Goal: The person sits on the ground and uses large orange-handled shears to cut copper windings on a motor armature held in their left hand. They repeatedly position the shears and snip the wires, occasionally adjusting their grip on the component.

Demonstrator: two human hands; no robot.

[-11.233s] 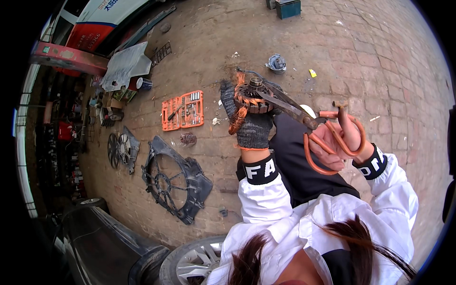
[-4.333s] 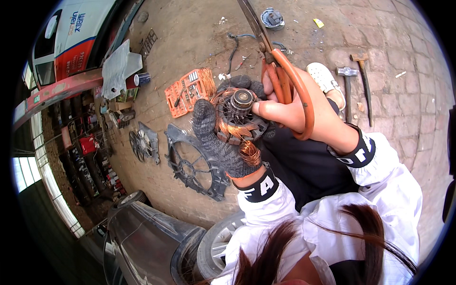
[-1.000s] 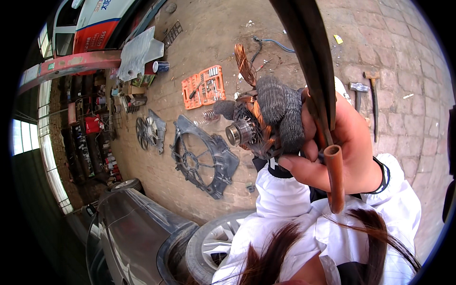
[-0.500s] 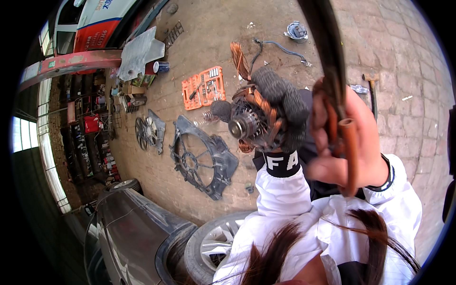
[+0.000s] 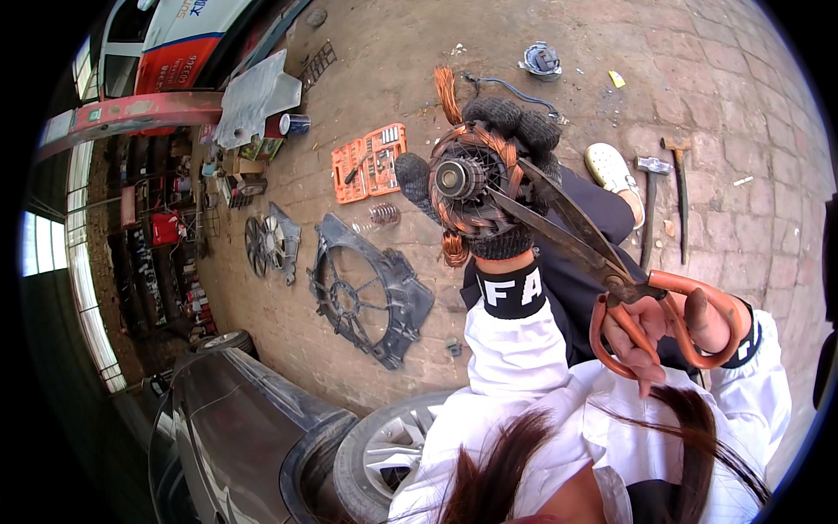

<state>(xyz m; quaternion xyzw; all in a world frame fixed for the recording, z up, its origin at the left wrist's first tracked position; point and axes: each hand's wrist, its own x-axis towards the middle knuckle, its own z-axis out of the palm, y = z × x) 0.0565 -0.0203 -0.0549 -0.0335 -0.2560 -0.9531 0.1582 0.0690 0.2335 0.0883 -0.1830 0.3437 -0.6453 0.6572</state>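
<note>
My left hand [image 5: 524,129], in a dark grey knitted glove, grips a copper-wound motor core [image 5: 471,179] with a round metal shaft end at its middle. Loose copper strands [image 5: 448,94] stick out at its top, and another bundle [image 5: 454,249] hangs lower down. In my bare right hand [image 5: 648,330] are large shears [image 5: 563,234] with orange loop handles, fingers wrapped through the loops. Their blades stand apart, with the lower tip against the windings and the upper one along their right side. The gloved palm is partly hidden behind the core.
An orange socket set [image 5: 368,163], a coil spring [image 5: 377,217] and a black fan shroud [image 5: 371,293] lie left on the floor. Two hammers [image 5: 650,210] lie right, past my shoe [image 5: 608,166]. A wheel [image 5: 384,450] and dark car panel [image 5: 236,437] are near left.
The shears have come down from close before the camera, swung left and spread their blades onto the copper windings. My right hand has lowered. The core has shifted slightly up and turned.
</note>
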